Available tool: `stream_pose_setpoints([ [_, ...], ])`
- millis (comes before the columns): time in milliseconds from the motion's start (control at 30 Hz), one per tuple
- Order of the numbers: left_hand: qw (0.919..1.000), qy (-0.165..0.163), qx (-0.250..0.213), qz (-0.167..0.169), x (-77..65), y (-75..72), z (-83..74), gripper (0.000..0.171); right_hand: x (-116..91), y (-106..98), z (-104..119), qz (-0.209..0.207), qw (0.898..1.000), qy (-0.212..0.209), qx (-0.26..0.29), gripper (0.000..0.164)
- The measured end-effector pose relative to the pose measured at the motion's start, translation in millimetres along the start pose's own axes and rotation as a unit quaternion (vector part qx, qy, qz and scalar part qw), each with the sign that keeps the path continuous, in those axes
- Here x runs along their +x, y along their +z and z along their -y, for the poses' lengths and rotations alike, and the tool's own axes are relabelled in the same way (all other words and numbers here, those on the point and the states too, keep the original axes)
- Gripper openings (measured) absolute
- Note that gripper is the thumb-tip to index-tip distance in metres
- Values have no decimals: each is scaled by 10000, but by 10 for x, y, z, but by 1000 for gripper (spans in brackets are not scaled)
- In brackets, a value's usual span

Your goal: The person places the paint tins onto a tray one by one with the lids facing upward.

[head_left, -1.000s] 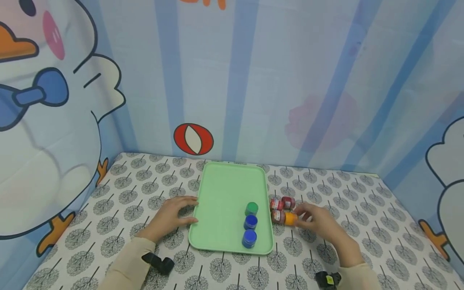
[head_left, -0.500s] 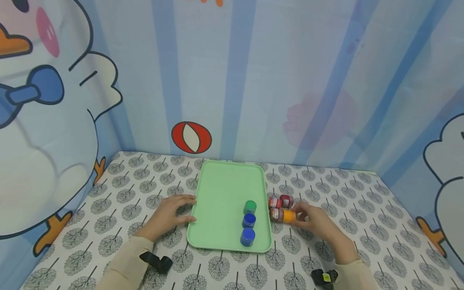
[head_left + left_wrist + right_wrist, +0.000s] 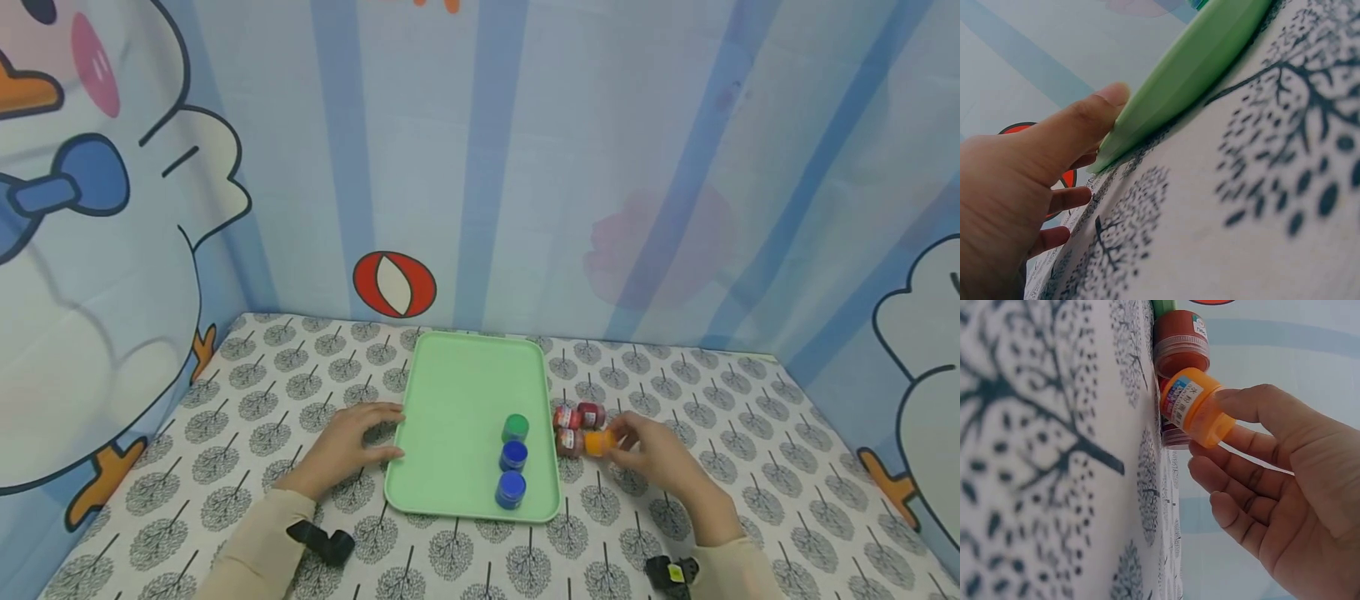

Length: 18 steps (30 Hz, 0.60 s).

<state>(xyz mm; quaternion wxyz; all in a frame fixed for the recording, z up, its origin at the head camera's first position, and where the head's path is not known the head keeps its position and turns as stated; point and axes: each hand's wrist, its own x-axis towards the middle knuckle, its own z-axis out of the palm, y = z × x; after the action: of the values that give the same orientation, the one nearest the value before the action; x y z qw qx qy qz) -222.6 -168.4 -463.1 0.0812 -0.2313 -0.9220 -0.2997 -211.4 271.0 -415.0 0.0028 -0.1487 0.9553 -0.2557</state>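
Three jars (image 3: 513,457) already stand on the green tray (image 3: 457,387), whose edge the left hand (image 3: 347,440) touches with unclenched fingers, and four more jars (image 3: 568,442) seem left beside it, the tilted orange jar (image 3: 595,443) pinched by the right hand (image 3: 660,458) among them.

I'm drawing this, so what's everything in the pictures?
Tray: one, green, on tablecloth
Green jar: one, green, on tray
Blue jars: two, blue, on tray
Red jars: two, red, beside tray
Brown jar: one, brown, beside tray
Orange jar: one, orange, beside brown jar
Tablecloth: one, white with trees, underneath
Cartoon backdrop: one, bluish, behind
Wrist cameras: two, black, on wrists
Sleeves: two, cream, on arms
Left hand: one, at tray's edge
Right hand: one, pinching orange jar
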Motion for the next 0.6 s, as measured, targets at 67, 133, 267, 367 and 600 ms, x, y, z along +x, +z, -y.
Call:
stream_pose_setpoints([
  [67, 10000, 29, -24, -16, 4, 0, 3, 50, -3, -14, 17, -97, 9999, 3, -30, 22],
  [133, 10000, 57, -38, -25, 7, 3, 9, 49, -8, -24, 33, -213, 9997, 60, -49, 24],
  [267, 10000, 84, -21, -27, 13, 12, 19, 49, -24, -48, 67, -394, 9991, 30, -154, 25],
  [367, 10000, 84, -13, -30, 16, 14, 22, 50, -27, -62, 98, -477, 9987, -60, -181, 26],
  [600, 10000, 42, 10, -31, 7, 13, 24, 50, -38, -80, 225, -467, 9980, -383, -167, 30],
])
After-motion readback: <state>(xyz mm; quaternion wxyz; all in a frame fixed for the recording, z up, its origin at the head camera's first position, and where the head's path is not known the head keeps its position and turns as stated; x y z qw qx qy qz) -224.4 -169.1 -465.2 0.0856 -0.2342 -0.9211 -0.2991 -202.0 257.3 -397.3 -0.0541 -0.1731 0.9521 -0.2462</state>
